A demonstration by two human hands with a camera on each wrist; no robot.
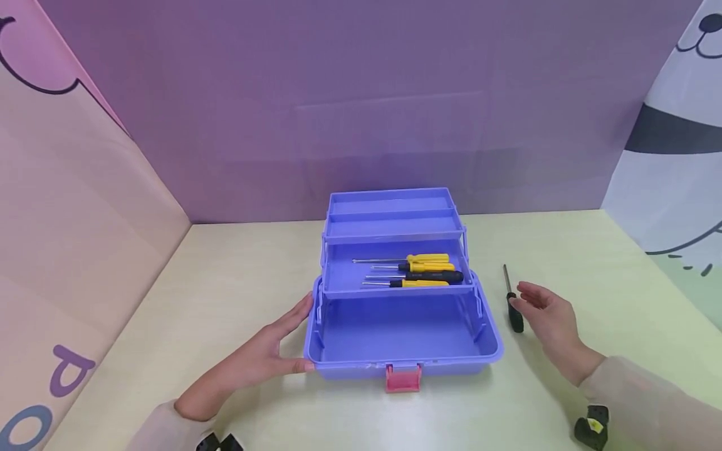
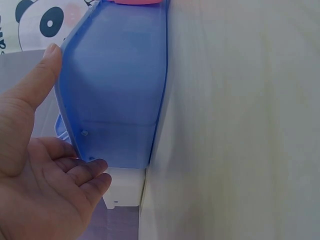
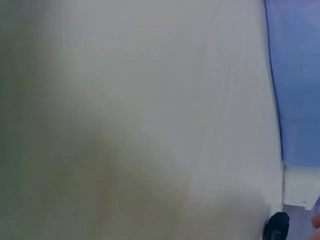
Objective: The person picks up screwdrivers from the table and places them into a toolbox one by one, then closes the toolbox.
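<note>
A blue-purple toolbox (image 1: pixel 403 369) stands with its tiered trays raised. Several screwdrivers, yellow-handled ones and a black-handled one (image 1: pixel 437 276), lie in its middle tray (image 1: pixel 338 275). Spread along the box's left side, my left hand (image 1: pixel 262 351) rests its thumb at the front corner and its fingers farther back; the left wrist view shows them against the rim. To the right, a screwdriver with a black handle (image 1: pixel 515 315) lies on the table, tip pointing away. My right hand (image 1: pixel 549 322) is beside that handle, fingers loosely bent; whether the thumb touches it I cannot tell.
The box's front bottom compartment (image 1: pixel 400 326) and top tray (image 1: pixel 395 203) show bare plastic. A pink latch (image 1: pixel 403 379) hangs at the front. Behind the pale tabletop (image 1: pixel 248 263) rises a purple backdrop (image 1: pixel 361 113), with printed panels at both sides.
</note>
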